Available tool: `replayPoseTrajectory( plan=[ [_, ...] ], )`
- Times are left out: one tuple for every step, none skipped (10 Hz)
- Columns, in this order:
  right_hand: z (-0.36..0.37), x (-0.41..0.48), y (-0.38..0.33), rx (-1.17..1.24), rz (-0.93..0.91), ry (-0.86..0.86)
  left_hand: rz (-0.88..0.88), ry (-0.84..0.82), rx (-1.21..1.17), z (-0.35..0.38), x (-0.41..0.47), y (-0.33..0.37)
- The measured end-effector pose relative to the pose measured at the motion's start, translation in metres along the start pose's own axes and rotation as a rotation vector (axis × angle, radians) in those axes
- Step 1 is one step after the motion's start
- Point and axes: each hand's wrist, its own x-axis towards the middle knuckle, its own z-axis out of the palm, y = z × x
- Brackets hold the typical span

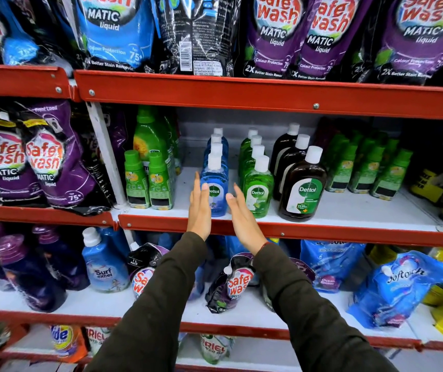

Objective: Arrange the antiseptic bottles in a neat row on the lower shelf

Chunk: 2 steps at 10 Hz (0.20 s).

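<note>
Far L, at 9 o'clock, purple Safe Wash Matic liquid pouches (24, 159) are leaning on the red-edged metal shelf (282, 233). Next along, small green plastic bottles w/ green caps (148, 179) are standing in front of a taller green bottle (152, 135).

Centre of frame: blue clear-plastic Dettol bottles w/ white caps (216, 181) are lining up front-to-back in one file on the white shelf surface. The left hand (199, 208) is reaching in at the 9 o'clock side of the front blue bottle, fingers straight & together, palm facing R, flat open; whether it's touching the bottle I can't tell, it's gripping nothing. The right hand (243, 217) is sitting at that bottle's 3 o'clock side, also spread flat, fingers extended, holding nothing, thumb tip just beside the bottle. The front bottle is standing between the two palms.

Just R, green clear-plastic Dettol bottles w/ white caps (258, 183) are forming a second file. At 3 o'clock of those, dark brown Dettol bottles w/ white caps (302, 183) are making a third file, upright. Further R, more small green bottles (368, 165) are standing in rows, slightly blurred.

At 6 o'clock, dark olive sleeves (161, 304) are covering both forearms.
</note>
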Motion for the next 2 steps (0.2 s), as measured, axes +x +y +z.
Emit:
replayPoseTrajectory(
  plan=[
    [-0.010, -0.013, -0.001, 0.070, -0.038, 0.019, 0.023, 0.116, -0.015, 0.006, -0.005, -0.003],
    [-0.038, -0.032, -0.010, 0.131, -0.151, 0.125, 0.168, 0.263, 0.045, 0.011, -0.013, 0.002]
  ],
)
